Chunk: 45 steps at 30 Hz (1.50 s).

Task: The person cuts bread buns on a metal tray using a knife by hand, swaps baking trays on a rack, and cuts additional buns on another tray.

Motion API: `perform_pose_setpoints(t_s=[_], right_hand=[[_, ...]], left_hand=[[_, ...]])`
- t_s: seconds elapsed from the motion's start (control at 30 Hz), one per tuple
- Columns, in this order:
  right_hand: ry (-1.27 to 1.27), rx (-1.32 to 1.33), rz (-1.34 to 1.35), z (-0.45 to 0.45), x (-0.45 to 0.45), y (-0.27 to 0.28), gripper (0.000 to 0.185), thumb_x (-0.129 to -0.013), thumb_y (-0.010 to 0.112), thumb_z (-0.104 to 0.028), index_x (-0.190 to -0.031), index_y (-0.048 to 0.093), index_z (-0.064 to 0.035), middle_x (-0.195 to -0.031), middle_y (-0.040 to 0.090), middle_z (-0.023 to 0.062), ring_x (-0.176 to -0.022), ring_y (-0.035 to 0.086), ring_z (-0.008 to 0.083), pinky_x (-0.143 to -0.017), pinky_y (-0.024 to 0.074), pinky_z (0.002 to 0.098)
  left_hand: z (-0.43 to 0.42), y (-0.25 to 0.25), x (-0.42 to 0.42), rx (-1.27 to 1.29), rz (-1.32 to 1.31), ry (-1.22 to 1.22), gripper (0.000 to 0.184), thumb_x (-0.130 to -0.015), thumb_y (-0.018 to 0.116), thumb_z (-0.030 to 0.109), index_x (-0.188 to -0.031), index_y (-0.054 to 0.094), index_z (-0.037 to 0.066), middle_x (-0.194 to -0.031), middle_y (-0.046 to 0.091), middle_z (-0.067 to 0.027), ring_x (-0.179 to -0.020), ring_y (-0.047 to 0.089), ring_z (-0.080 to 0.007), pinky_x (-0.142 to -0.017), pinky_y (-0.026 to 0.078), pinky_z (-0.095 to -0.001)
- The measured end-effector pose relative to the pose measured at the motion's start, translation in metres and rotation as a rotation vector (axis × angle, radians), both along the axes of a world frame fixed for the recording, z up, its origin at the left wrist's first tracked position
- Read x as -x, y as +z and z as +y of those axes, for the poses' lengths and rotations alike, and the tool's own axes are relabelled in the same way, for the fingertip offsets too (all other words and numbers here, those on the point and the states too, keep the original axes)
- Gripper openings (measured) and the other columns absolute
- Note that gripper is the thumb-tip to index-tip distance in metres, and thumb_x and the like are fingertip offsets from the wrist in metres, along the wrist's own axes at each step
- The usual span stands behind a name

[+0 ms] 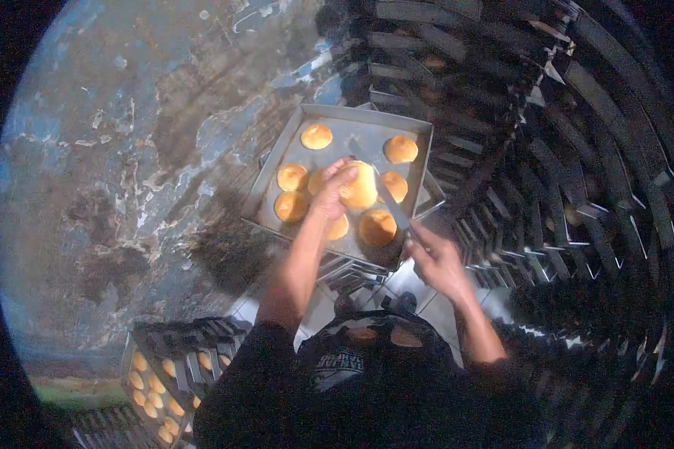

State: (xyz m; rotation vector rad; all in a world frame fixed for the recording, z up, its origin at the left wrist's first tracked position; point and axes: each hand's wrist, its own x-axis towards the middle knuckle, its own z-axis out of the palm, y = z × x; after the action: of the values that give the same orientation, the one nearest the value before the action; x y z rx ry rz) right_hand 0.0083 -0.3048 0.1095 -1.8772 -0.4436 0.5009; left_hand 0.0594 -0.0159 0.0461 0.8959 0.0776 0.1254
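Dark cloth of a shirt (254, 389), with pale printing on it, fills the near middle. Beyond it, a square metal tray (374, 114) lies at the centre. Over the tray, the left hand (332, 193) has its grip closed round a bun (359, 188), pinched between thumb and fingers. The right hand (440, 263) has its grip wrapped about the handle of a knife (394, 206); the blade slants from near right to far left along the right side of that bun. Whether the edge has entered the crust I cannot tell.

More golden buns (317, 136) sit in the tray: one far left, one far right, two nearer on the left, one nearer on the right, two along the near side, and another partly hidden by the left hand.

Near left, a separate batch of buns (156, 383) lies partly behind metal bars. Dark metal racks (584, 206) crowd the right. Stained, peeling paintwork (127, 157) covers the far left, and pale floor tiles (425, 290) show between the arms.
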Motion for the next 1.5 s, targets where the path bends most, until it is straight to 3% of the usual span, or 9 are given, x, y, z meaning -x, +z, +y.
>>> perform_pose_setpoints(t_s=[0.2,0.27,0.43,0.53,0.8,1.13,1.37,1.43,1.5], right_hand=[[-0.018,-0.091,0.049,0.012,-0.002,-0.005,0.044,-0.1,0.058,-0.019,-0.14,0.056,-0.0034,-0.085,0.071,0.0133,-0.077,0.064,0.0127,-0.076,0.0533,0.0326],[-0.016,-0.035,-0.103,0.024,-0.014,-0.001,0.044,-0.1,0.058,-0.018,-0.141,0.055,-0.0035,-0.088,0.072,0.015,-0.079,0.067,0.0151,-0.077,0.0538,0.0328],[0.061,0.047,-0.004,-0.007,0.007,-0.015,0.046,-0.098,0.06,-0.021,-0.141,0.055,-0.003,-0.107,0.073,0.0243,-0.1,0.071,0.0263,-0.091,0.0522,0.0375],[0.015,0.068,0.038,-0.003,0.012,-0.02,0.047,-0.098,0.061,-0.022,-0.14,0.056,-0.0021,-0.109,0.072,0.0265,-0.101,0.071,0.0272,-0.092,0.0521,0.0375],[0.06,-0.026,-0.106,-0.007,-0.001,-0.025,0.044,-0.097,0.062,-0.021,-0.137,0.058,-0.0005,-0.089,0.073,0.0241,-0.086,0.073,0.0219,-0.082,0.0546,0.0374],[0.044,0.031,-0.181,0.012,-0.014,-0.029,0.044,-0.097,0.063,-0.019,-0.137,0.059,-0.0013,-0.088,0.072,0.0231,-0.076,0.07,0.0208,-0.076,0.0546,0.0376],[0.057,-0.074,0.057,0.02,-0.012,-0.05,0.045,-0.097,0.063,-0.02,-0.139,0.058,-0.0028,-0.089,0.075,0.0184,-0.074,0.07,0.0177,-0.076,0.0553,0.0378],[0.026,-0.07,-0.182,0.037,-0.025,-0.058,0.045,-0.097,0.063,-0.019,-0.139,0.058,-0.0035,-0.087,0.074,0.0168,-0.076,0.069,0.0161,-0.077,0.0556,0.036],[0.042,-0.041,-0.165,0.032,-0.022,-0.054,0.045,-0.097,0.063,-0.019,-0.139,0.057,-0.0034,-0.086,0.073,0.0162,-0.077,0.069,0.0157,-0.077,0.0556,0.0352]], left_hand=[[-0.018,0.001,0.004,-0.09,0.075,-0.099,0.063,-0.082,0.08,0.02,-0.133,0.049,-0.001,-0.114,0.066,-0.0096,-0.101,0.068,-0.0198,-0.09,0.057,-0.0361],[-0.039,-0.003,0.004,-0.041,0.154,0.073,0.061,-0.082,0.08,0.019,-0.131,0.05,0.0,-0.113,0.066,-0.0097,-0.102,0.067,-0.02,-0.091,0.056,-0.0354],[0.002,-0.001,0.0,0.009,0.031,-0.018,0.039,-0.084,0.076,0.014,-0.118,0.059,0.003,-0.105,0.069,-0.0103,-0.091,0.07,-0.0199,-0.081,0.06,-0.0346],[-0.007,-0.004,0.007,0.014,0.044,-0.051,0.036,-0.085,0.075,0.015,-0.115,0.059,0.003,-0.104,0.069,-0.0106,-0.091,0.07,-0.0199,-0.081,0.06,-0.0344],[0.001,0.003,0.001,-0.001,0.057,-0.075,0.041,-0.085,0.077,0.016,-0.118,0.057,0.001,-0.106,0.068,-0.0116,-0.095,0.07,-0.0223,-0.083,0.06,-0.0375],[-0.016,-0.016,-0.007,0.04,0.152,0.031,0.038,-0.085,0.076,0.015,-0.115,0.057,0.003,-0.104,0.068,-0.0118,-0.094,0.07,-0.0244,-0.082,0.06,-0.0409],[-0.038,-0.01,-0.002,0.087,0.213,0.137,0.029,-0.088,0.073,0.016,-0.111,0.062,0.001,-0.103,0.069,-0.012,-0.087,0.071,-0.0249,-0.08,0.061,-0.0403],[-0.046,-0.022,-0.01,0.155,0.159,0.249,0.029,-0.089,0.071,0.018,-0.111,0.063,0.0,-0.102,0.07,-0.012,-0.087,0.071,-0.0251,-0.079,0.061,-0.0409],[-0.034,-0.017,-0.013,0.151,0.147,0.232,0.029,-0.09,0.071,0.018,-0.112,0.064,0.0,-0.102,0.07,-0.012,-0.09,0.07,-0.0251,-0.081,0.06,-0.0409]])
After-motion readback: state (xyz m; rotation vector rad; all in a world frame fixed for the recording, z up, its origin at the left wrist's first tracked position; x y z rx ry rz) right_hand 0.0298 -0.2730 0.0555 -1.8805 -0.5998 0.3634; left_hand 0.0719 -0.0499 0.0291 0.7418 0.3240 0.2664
